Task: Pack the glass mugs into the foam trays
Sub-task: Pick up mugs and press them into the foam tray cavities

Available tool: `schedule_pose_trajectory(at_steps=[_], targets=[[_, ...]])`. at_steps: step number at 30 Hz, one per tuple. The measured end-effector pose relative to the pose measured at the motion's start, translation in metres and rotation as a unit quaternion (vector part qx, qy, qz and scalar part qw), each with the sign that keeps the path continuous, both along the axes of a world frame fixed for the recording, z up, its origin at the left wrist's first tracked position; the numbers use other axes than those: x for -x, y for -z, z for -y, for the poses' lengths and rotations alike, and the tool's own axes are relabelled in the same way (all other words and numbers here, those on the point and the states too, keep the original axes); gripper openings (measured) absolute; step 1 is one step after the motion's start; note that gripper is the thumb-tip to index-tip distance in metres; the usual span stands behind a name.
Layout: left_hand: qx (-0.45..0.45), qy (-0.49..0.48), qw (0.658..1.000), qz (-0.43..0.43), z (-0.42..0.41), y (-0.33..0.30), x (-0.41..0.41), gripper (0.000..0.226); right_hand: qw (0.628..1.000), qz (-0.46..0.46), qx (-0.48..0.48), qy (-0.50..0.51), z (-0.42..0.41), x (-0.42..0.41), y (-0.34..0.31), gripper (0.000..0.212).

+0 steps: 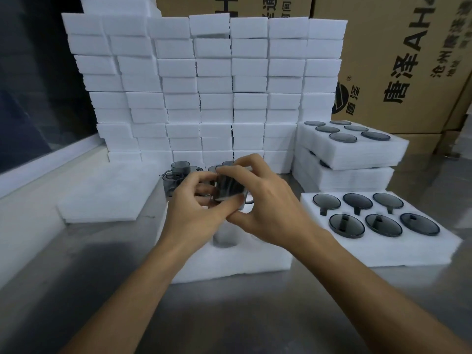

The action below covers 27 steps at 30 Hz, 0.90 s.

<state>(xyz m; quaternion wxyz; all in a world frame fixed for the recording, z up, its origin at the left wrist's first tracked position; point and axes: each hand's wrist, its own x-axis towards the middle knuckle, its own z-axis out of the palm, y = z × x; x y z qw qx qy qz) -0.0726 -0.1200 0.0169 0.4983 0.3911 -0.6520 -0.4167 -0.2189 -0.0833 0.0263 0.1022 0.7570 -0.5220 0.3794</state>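
Head view: a steel table point(76, 290) is filling the near ground, with two bare forearms reaching in over it.
Foam tray point(229, 261): lying under the hands, one round pocket showing empty beneath them.
Left hand point(194, 213): fingers curling round the near side of a smoky glass mug point(229, 189).
Right hand point(270, 208): fingers closing over the mug's top and far side; both hands are gripping it just above the tray.
Filled tray point(383, 246): sitting to the right, six mugs in its pockets.
Loose mugs point(178, 172): clustering behind the hands.
Tray stack point(352, 154): resting farther right, mugs in the top one.
Foam wall point(204, 85): piled high at the back, cardboard boxes point(408, 60) standing behind.
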Motion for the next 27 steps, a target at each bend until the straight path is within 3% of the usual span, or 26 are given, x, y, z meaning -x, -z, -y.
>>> schedule_pose_trajectory(at_steps=[3, 6, 10, 12, 16, 21, 27], targets=[[-0.111, 0.056, 0.988, -0.089, 0.003, -0.005, -0.004, 0.044, 0.995, 0.093, -0.005, -0.039, 0.003, 0.006, 0.001, 0.056], [-0.241, 0.121, 0.949, -0.164, 0.003, -0.007, -0.006, 0.039, 0.972, 0.212, -0.049, -0.089, 0.005, 0.009, 0.000, 0.054], [-0.314, 0.194, 0.903, -0.219, 0.006, -0.006, -0.011, 0.042, 0.934, 0.286, -0.126, -0.175, 0.005, 0.011, -0.002, 0.059], [-0.310, 0.218, 0.893, -0.241, 0.006, -0.006, -0.012, 0.043, 0.926, 0.295, -0.143, -0.189, 0.006, 0.013, -0.003, 0.059], [-0.266, 0.200, 0.907, -0.257, 0.009, -0.003, -0.010, 0.032, 0.928, 0.300, -0.147, -0.165, 0.005, 0.016, -0.003, 0.055], [-0.216, 0.121, 0.928, -0.279, 0.011, -0.002, -0.008, 0.064, 0.952, 0.236, -0.170, -0.093, 0.008, 0.024, -0.006, 0.054], [-0.126, 0.033, 0.964, -0.234, 0.000, 0.004, 0.006, 0.070, 0.921, 0.337, -0.181, -0.071, 0.011, 0.026, -0.008, 0.043]])
